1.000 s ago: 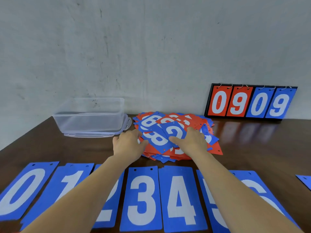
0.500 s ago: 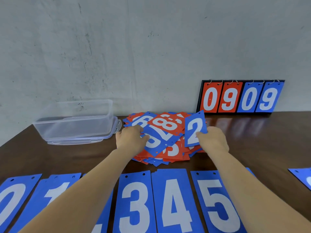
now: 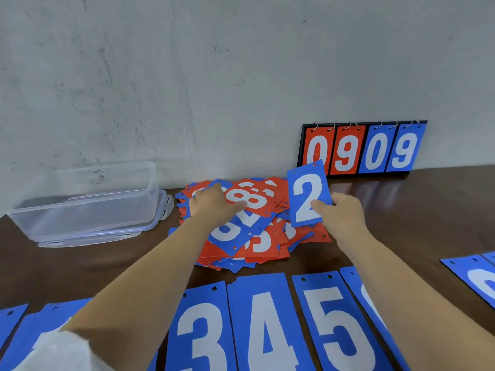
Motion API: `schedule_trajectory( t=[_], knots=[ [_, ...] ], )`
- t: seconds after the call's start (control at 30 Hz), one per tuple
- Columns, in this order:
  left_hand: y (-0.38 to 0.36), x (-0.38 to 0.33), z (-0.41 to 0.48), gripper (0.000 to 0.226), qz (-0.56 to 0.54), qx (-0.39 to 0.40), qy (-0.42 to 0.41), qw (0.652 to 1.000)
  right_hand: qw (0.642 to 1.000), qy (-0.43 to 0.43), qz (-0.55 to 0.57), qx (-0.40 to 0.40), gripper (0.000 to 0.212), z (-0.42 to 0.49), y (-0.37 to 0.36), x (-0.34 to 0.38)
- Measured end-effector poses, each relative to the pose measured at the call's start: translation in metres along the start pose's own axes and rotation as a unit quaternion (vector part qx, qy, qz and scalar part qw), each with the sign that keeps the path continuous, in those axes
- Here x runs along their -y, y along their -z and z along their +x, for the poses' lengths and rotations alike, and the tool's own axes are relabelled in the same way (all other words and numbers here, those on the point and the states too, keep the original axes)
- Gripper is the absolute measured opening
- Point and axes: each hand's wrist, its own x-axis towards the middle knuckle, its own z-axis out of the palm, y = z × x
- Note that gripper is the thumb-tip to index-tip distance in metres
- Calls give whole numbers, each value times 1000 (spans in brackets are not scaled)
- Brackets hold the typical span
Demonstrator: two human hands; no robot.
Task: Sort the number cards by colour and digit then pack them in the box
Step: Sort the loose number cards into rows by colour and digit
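A loose heap of red and blue number cards [image 3: 257,236] lies mid-table. My left hand [image 3: 211,203] rests flat on its left side, fingers on a red 8 card [image 3: 249,200]. Upright above the heap's right edge is a blue 2 card [image 3: 308,194], pinched at its lower right by my right hand [image 3: 341,214]. Blue cards lie face up in a row along the near edge: a 3 [image 3: 199,336], a 4 [image 3: 265,325], a 5 [image 3: 337,328]. My arms hide those further left and right. The clear plastic box [image 3: 88,202] stands open at the left.
The box sits on its lid [image 3: 150,228] near the wall. A black scoreboard stand [image 3: 361,148] showing red 0 9 and blue 0 9 leans against the wall at the back right. Another blue card [image 3: 476,277] lies at the right edge.
My right hand has pulled the blue 2 card out of the heap and raised it upright to the right. My left hand slid a little further onto the heap.
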Motion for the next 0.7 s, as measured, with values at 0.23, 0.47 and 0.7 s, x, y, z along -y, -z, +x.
schedule_trajectory(
  t=[0.23, 0.47, 0.7],
  knots=[
    [-14, -12, 22, 101, 27, 38, 31, 998, 1000, 20, 14, 10, 12, -4, 4, -2],
    [-1, -25, 19, 37, 76, -97, -15, 992, 999, 33, 3, 17, 15, -7, 11, 6],
    [36, -29, -6, 20, -167, -86, -29, 982, 998, 44, 22, 25, 12, -20, 32, 20]
  ],
)
